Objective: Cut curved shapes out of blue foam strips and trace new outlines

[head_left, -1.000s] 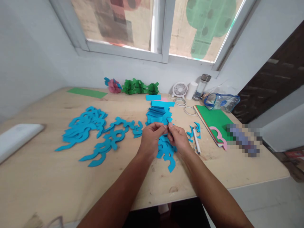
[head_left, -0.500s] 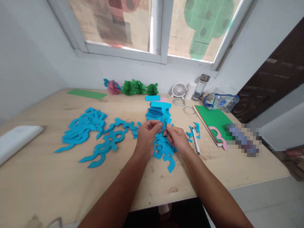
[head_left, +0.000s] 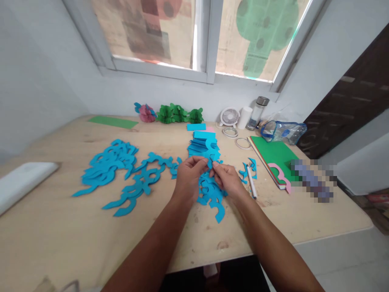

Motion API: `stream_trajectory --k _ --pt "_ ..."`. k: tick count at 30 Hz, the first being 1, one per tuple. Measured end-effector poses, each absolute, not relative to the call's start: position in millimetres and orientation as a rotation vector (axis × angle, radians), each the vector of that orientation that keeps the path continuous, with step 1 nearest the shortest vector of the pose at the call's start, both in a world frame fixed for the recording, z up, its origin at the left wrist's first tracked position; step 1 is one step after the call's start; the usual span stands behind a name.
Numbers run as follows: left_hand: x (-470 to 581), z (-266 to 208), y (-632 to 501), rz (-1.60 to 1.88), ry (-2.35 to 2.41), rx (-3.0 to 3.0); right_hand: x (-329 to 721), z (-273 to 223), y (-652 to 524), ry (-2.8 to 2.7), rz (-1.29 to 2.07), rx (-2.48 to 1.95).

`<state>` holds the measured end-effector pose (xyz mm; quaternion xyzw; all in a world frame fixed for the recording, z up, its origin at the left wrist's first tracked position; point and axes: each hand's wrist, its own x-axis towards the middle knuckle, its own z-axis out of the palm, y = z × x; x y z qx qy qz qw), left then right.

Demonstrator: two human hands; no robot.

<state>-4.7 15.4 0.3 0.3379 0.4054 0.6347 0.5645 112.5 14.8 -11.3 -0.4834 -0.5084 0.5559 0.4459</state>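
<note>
Between my two hands is a curved blue paper cutout [head_left: 210,153], pinched at its lower part. My left hand [head_left: 190,175] is closed, thumb and forefinger on its left side. My right hand [head_left: 226,177] is closed on the other side, fingertips almost meeting the left ones. Behind the fingers stands a stack of folded blue paper strips [head_left: 203,145]. Below and between the hands lies a heap of blue paper cutouts [head_left: 211,194]. More wavy blue cutouts lie left of my hands, in a near group [head_left: 146,178] and a larger pile [head_left: 106,164].
To the right lie a white pen [head_left: 251,182], blue scraps [head_left: 243,174] and a pink cutout [head_left: 280,175] on green paper [head_left: 270,152]. Tape rolls [head_left: 230,132], a small fan [head_left: 230,117], a bottle [head_left: 258,113] and green paper ornaments [head_left: 179,112] stand at the back.
The view has shifted slightly, so everything sits a little lower. The top of the blue cutout leans a little to the left; both hands keep their pinch on it.
</note>
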Motion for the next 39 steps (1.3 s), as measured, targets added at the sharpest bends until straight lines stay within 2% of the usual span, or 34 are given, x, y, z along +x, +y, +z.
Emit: stream_trajectory --k 26,39 --pt "-12 7 13 1.426 0.798 0.679 112 -13 12 -1.318 1.294 -1.192" --pt "-24 7 17 1.279 0.717 0.763 113 -8 9 -1.254 1.506 -1.097"
